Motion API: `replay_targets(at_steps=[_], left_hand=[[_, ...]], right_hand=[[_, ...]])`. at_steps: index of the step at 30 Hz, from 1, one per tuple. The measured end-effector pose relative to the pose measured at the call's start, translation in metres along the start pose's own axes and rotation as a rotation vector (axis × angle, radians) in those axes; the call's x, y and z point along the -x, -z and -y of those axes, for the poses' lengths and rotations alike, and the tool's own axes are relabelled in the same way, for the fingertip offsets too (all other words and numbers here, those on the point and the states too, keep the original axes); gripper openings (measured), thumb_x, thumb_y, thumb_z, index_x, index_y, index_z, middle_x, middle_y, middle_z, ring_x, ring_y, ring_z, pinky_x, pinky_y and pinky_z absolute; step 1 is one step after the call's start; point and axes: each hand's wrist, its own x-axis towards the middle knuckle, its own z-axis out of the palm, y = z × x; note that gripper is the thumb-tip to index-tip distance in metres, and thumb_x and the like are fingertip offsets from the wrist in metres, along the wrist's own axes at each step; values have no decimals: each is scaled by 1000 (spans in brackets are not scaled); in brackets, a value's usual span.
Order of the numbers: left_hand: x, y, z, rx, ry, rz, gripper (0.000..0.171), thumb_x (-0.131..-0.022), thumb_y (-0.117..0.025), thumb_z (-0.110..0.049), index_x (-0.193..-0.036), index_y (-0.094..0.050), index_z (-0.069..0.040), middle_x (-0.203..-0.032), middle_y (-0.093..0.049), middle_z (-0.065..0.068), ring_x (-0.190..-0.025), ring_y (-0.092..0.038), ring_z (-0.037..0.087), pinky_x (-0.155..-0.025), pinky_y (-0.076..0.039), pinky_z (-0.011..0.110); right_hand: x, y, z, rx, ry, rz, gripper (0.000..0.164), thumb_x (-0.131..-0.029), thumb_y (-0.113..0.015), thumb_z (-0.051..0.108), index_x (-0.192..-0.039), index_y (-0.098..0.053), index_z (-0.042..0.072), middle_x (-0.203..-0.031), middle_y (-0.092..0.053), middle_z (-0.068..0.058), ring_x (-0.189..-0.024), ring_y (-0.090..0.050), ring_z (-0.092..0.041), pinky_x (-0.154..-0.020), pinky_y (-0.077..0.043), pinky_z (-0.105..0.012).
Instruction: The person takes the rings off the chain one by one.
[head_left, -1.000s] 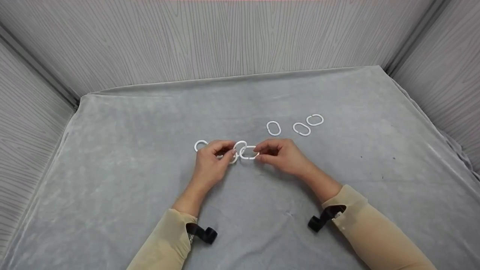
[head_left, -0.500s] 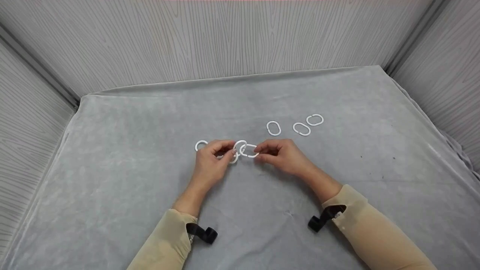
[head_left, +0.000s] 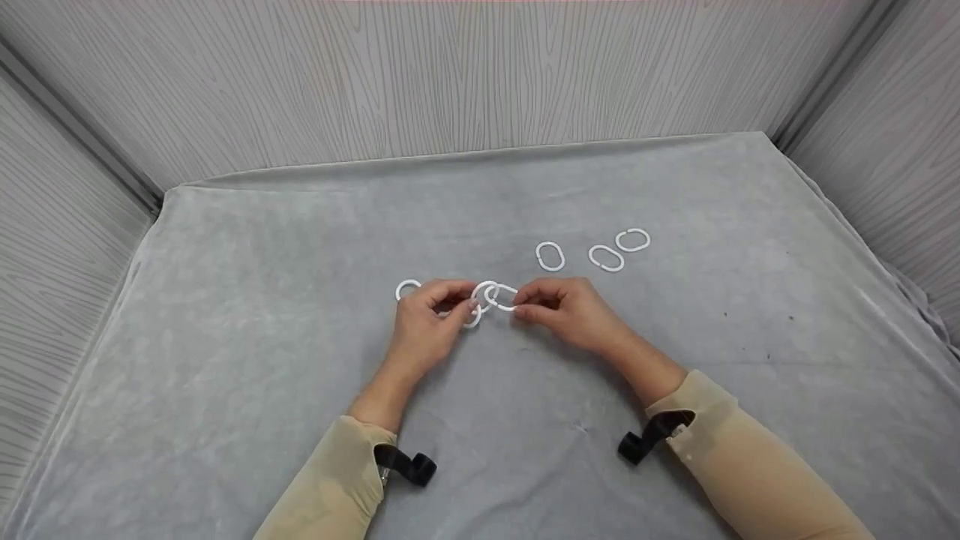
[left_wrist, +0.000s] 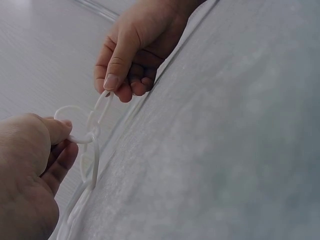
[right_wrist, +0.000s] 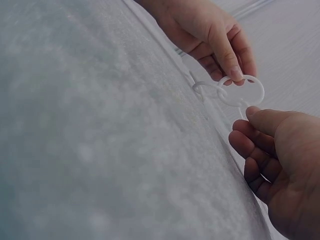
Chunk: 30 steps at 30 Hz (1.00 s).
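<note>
A short chain of white plastic oval rings [head_left: 472,304] lies on the grey cloth [head_left: 300,247] at mid table. My left hand [head_left: 427,319] pinches the chain's end ring [left_wrist: 75,125] between thumb and fingers; one linked ring [head_left: 407,289] sticks out to its left. My right hand [head_left: 559,307] pinches a single white ring [head_left: 501,298] and holds it tilted against the chain's end ring [right_wrist: 240,92]. In the left wrist view the right hand's ring [left_wrist: 100,112] hangs through or against the chain's ring; which of the two I cannot tell.
Three loose white rings lie behind my right hand: one [head_left: 550,256], a second [head_left: 606,258], a third [head_left: 632,240]. Grey wood-grain walls [head_left: 450,82] enclose the table on three sides. Black wrist straps [head_left: 405,465] show at both tan sleeves.
My right hand has tilted its ring and brought it a little left, closer onto the chain's end ring. The left hand has stayed nearly still.
</note>
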Motion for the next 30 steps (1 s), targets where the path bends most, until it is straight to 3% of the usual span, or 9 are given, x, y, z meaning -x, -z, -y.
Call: replay_targets(at_steps=[7, 17, 30], left_hand=[[0, 0, -1, -17, 2, 22, 15, -93, -80, -1, -108, -80, 0, -100, -78, 5, -91, -73, 20, -83, -60, 36], [0, 0, -2, 2, 0, 24, 18, -92, -80, 3, -109, -78, 4, -100, -78, 8, -91, -73, 21, -81, -59, 29], [0, 0, -1, 5, -4, 24, 17, -92, -81, 1, -109, -79, 2, -99, -78, 6, -90, -72, 21, -81, -59, 28]], right_hand=[[0, 0, 0, 0, 3, -7, 6, -94, -82, 13, -99, -81, 10, -87, -76, 0, -77, -66, -11, -70, -52, -22], [0, 1, -1, 15, 5, -20, 7, -94, -83, 14, -99, -81, 10, -87, -76, 1, -77, -66, -11, -71, -53, -22], [0, 0, 0, 18, 1, -25, 6, -94, -83, 13, -98, -81, 9, -86, -76, 2, -77, -66, -10, -71, -53, -22]])
